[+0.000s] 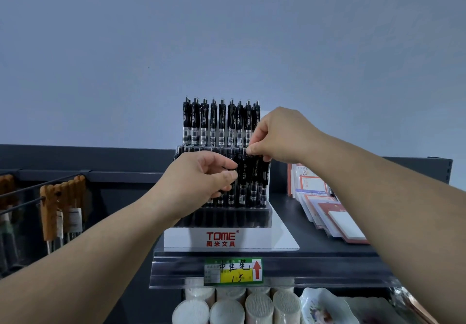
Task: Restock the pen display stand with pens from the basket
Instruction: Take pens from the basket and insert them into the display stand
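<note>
We judge the restocking well along but not finished. On the pen display stand (201, 238) the back row of pens (222, 122) stands full from end to end. The middle row (254, 180) is filled at the stand's right end, and our hands hide the rest of it. The front tier (219, 216) shows only dark, empty slots, so that row is left to do. The basket is out of view.

Our right hand (277, 134) is above the stand's middle row, its fingers (254, 147) pinched narrowly on the top of one pen (243, 170) that stands upright in that row. Whether it is fully seated we cannot tell. Our left hand (199, 177) is in front of the stand's left half, its fingers (227, 175) curled around what look like spare pens (220, 193), mostly hidden in the palm.

The pens are slim, with black caps and grips and clear barrels with small labels. They stand upright and closely packed, so each slot probably needs a straight drop.
</note>
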